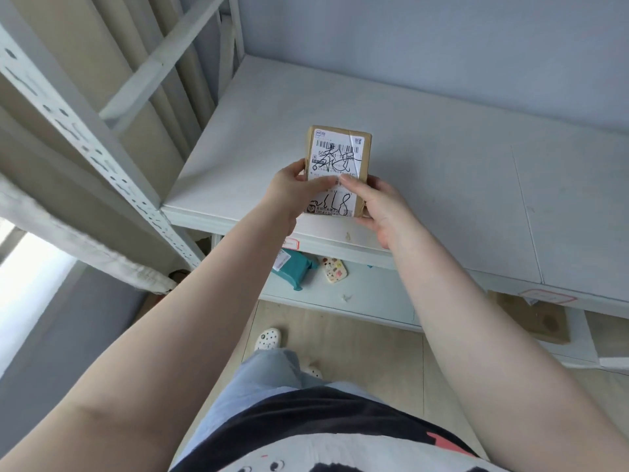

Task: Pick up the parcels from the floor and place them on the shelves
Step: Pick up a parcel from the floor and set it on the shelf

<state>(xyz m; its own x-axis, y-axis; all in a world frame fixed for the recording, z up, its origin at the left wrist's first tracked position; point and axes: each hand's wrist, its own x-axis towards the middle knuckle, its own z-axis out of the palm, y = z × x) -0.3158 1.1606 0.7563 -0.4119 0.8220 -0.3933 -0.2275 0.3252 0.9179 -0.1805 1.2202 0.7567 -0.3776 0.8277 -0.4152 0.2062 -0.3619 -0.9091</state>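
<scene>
Parcel [337, 170]: small flat cardboard box, held between both hands above the front edge of the upper shelf [425, 172]; whether its far end touches the board cannot be told
Left hand [289, 194]: clasps the parcel's left edge, thumb pressed across the label
Right hand [381, 206]: grips the right edge and lower corner, thumb laid on the label face, fingers wrapped behind
Step in hand: setting the parcel down on the shelf, judged not yet released
Method: lower the far edge first, lay the box flat, slide it inward clear of the front lip, then withdraw both hands sideways; keep the label face up
Parcel material: brown corrugated card, rigid, square-cornered; white printed label with barcode and black handwriting, glossy tape over it
Shelf material: smooth painted white board, level and bare around the parcel; a seam line runs across it to the right
Frame [85, 131]: white perforated steel upright with a diagonal brace
Lower shelf [357, 294]: carries a teal soft-wrapped parcel [294, 267] and a small patterned item [335, 270]
Floor [357, 342]: pale wood-look planks
</scene>
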